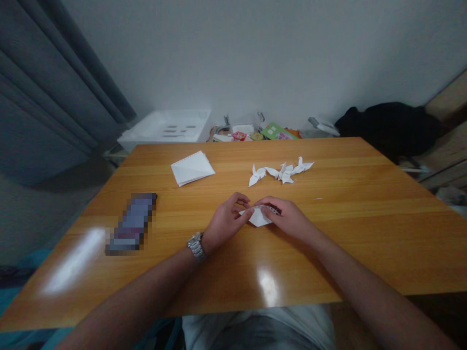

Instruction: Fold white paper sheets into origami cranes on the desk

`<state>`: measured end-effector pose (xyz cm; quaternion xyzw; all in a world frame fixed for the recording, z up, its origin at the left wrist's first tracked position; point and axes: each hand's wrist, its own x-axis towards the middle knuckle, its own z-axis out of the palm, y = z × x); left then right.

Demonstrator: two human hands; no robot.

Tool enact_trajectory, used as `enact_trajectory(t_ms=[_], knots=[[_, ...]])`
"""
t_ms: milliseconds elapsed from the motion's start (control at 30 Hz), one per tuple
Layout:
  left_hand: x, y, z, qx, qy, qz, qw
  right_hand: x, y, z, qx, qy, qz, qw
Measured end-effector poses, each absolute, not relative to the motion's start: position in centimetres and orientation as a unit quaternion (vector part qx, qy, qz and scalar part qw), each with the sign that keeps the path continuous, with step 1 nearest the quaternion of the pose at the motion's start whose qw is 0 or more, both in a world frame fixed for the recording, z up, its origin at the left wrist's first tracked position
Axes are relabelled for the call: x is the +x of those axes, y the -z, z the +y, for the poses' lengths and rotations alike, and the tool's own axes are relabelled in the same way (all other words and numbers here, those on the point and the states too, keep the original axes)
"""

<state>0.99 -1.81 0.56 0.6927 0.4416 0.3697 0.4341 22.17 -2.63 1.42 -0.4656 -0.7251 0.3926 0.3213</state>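
A small folded piece of white paper [259, 218] is held between my two hands, just above the wooden table. My left hand [230, 214], with a metal-band watch on its wrist, pinches the paper's left corner between thumb and fingers. On the other side my right hand [284, 214] grips the right part, its thumb lying on the near face. A row of small holes shows along the paper's upper right edge. Beyond my hands lie several folded paper cranes [284, 173], grouped close together.
A stack of white paper sheets [193, 168] rests at the back left of the table [365, 243]. Nearer on the left lies a blurred-out phone [133, 223]. A thin white paper strip [318, 198] is on the right. Behind the table stand a white plastic tray [175, 125] and assorted items.
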Motion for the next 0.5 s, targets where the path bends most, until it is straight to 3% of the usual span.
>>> enact_trajectory(t_ms=[267,500], knots=[[0.98,-0.77,-1.78,0.739,-0.338,0.453,0.366,21.67,-1.31,-2.7,-0.518,-0.356,-0.714,0.31],[1.31,-0.42,-2.14,0.739,-0.326,0.437,0.395,21.47,-1.55,-2.82,-0.523,-0.347,-0.718,0.3]])
